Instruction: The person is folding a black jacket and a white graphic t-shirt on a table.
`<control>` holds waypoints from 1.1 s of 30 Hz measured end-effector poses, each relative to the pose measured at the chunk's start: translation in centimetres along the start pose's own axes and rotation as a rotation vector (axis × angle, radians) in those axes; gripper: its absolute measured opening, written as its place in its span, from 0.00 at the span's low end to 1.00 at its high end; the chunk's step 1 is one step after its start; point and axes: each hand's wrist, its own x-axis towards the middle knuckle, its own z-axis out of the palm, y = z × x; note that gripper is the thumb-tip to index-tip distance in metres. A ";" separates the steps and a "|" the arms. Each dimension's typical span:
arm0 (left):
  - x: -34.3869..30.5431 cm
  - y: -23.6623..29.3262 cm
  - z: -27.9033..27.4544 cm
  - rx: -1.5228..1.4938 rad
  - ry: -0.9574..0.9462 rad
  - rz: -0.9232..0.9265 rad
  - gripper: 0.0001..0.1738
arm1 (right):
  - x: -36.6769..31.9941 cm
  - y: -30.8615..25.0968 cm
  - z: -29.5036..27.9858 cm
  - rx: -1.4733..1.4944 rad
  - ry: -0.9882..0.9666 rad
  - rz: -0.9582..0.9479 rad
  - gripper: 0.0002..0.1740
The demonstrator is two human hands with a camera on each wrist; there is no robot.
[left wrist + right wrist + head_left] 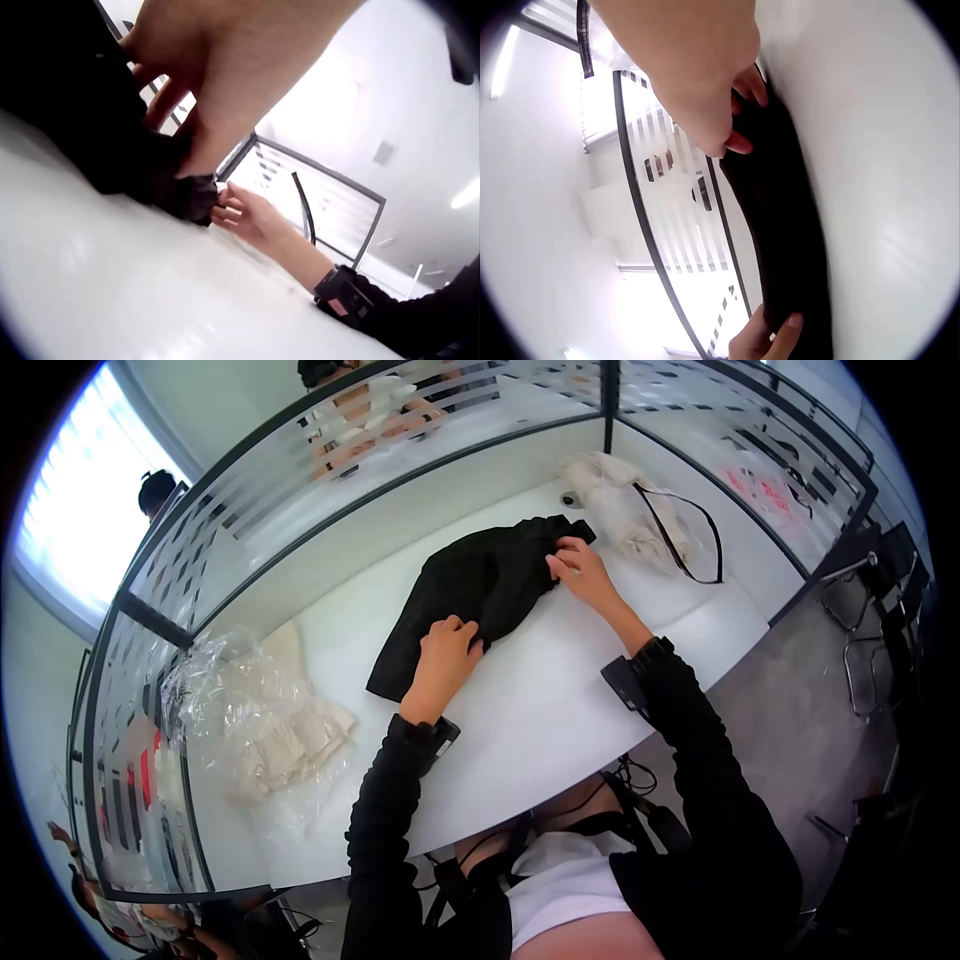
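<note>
A piece of black clothing (455,585) lies bunched lengthwise across the white table, its exact kind hidden by the folds. My left hand (446,658) grips its near edge around the middle, thumb on the near side and fingers over the top. At the far right end, my right hand (585,574) pinches the gathered cloth between thumb and fingers. In the left wrist view, the dark cloth (161,176) runs from under the left hand toward the right one. The right wrist view has the cloth (776,202) stretching between both hands.
Cream cloth in clear plastic (285,745) lies at the left of the table (540,700). A cream bundle (625,510) with a black strap (690,565) sits at the back right, beside a small round object (570,500). Slatted, dark-framed partitions (390,495) border the table.
</note>
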 end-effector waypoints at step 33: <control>-3.4 -8.2 -15.2 -1.911 0.592 0.410 0.29 | -0.2 -2.5 0.4 0.443 -0.031 0.342 0.32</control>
